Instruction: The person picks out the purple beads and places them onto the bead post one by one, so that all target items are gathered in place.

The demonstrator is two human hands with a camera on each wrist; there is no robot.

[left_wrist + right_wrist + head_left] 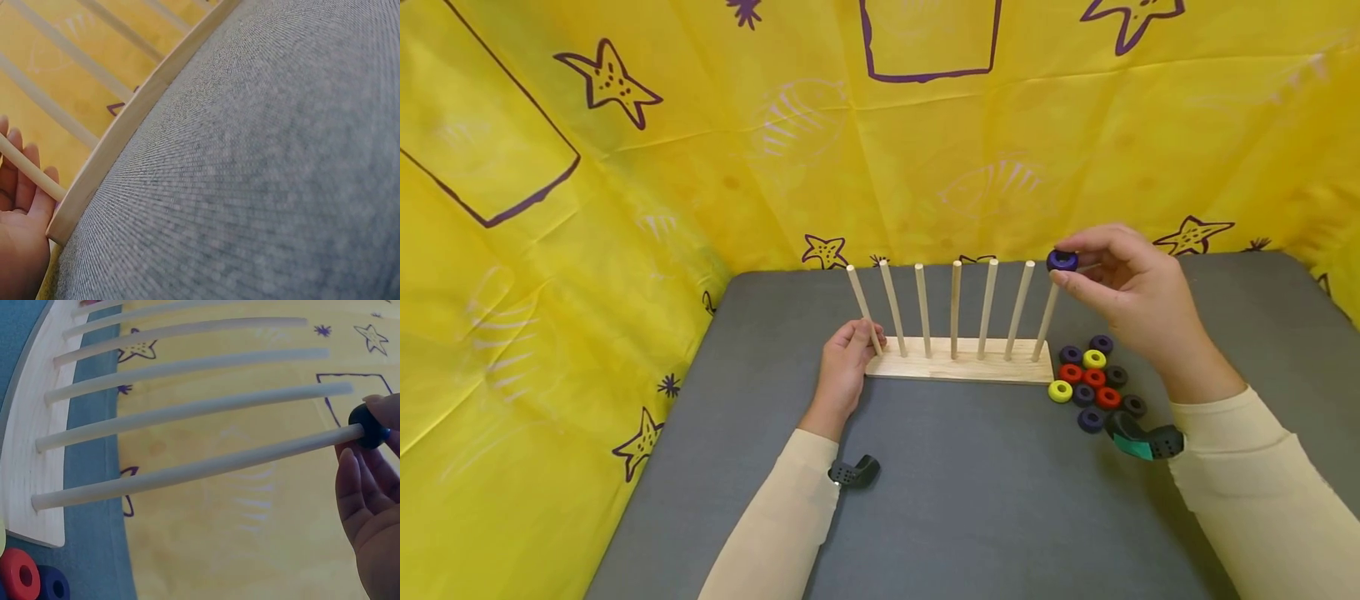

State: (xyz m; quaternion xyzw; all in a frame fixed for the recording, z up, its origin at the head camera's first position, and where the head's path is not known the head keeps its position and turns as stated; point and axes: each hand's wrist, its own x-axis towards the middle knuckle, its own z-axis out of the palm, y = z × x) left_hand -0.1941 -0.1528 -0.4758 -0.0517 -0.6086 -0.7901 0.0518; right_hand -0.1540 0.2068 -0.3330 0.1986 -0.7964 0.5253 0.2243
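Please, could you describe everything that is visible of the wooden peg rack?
The peg rack looks like pale, unpainted wood: a long flat base with seven slim round pegs in one row. It stands upright on the grey table. The left hand touches its left end. At the rightmost peg's tip, the right hand holds a purple ring; whether the peg is inside it is unclear. The other six pegs are bare.

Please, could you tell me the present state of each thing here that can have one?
Wooden stand: flat on the grey table
Seven pegs: standing in it, no ring seated at their bases
Purple ring: held at the rightmost peg's tip
Loose rings: lying beside the stand's right end
Right hand: pinching the purple ring
Left hand: at the stand's left end
Yellow cloth: creased
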